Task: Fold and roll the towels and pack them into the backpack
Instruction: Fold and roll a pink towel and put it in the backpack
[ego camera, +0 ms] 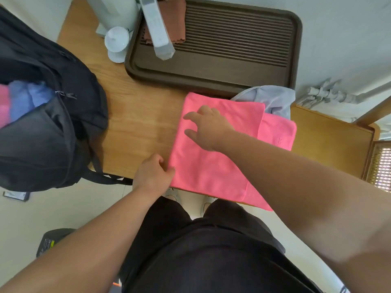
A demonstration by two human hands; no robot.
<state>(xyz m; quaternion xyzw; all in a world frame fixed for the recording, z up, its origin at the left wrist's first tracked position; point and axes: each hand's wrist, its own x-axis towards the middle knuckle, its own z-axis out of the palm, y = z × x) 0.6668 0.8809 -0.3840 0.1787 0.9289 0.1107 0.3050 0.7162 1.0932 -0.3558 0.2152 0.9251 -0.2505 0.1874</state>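
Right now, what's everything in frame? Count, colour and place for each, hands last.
pink towel: 1, pink, folded over at the table's near edge
grey cloth: 1, light grey, bunched behind the pink towel
backpack: 1, black, open, at the table's left end
packed towels: at least 2, blue and pink, inside the backpack
tray: 1, dark brown, slatted, far side of the table
brown cloth: 1, brown, on the tray's left part
cup: 1, white, left of the tray
long pale object: 1, whitish, across the tray's left part
table: 1, light wood
left hand: pinches the pink towel's near-left corner
right hand: fingers spread, on top of the pink towel
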